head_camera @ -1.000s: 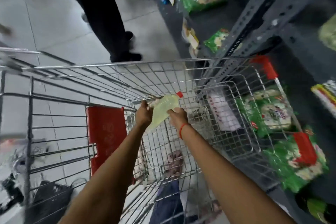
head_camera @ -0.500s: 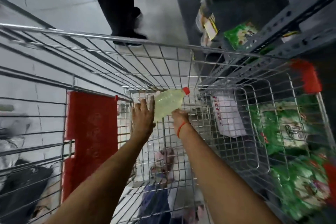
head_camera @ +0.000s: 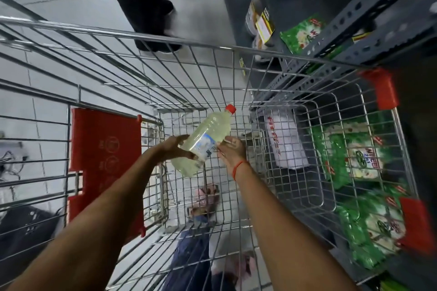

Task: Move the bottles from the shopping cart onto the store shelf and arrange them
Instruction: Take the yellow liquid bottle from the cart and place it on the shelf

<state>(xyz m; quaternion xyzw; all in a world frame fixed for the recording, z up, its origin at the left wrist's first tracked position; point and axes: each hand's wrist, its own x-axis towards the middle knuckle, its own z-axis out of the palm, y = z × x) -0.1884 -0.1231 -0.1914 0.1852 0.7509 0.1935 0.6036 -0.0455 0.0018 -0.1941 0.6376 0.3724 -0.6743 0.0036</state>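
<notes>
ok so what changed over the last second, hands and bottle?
The bottle has come up out of the shopping cart toward the camera, red cap pointing away and right throughout. The left hand shifted from the bottle's far end to cup its side; the right hand kept its grip at the label. Both hands held it all along. The camera tipped down; the shelf's green packs look unmoved.

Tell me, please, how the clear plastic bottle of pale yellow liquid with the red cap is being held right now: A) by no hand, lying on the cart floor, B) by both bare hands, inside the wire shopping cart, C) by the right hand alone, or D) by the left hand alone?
B: the left hand and the right hand both grip the clear plastic bottle, tilted, within the wire shopping cart.
</notes>
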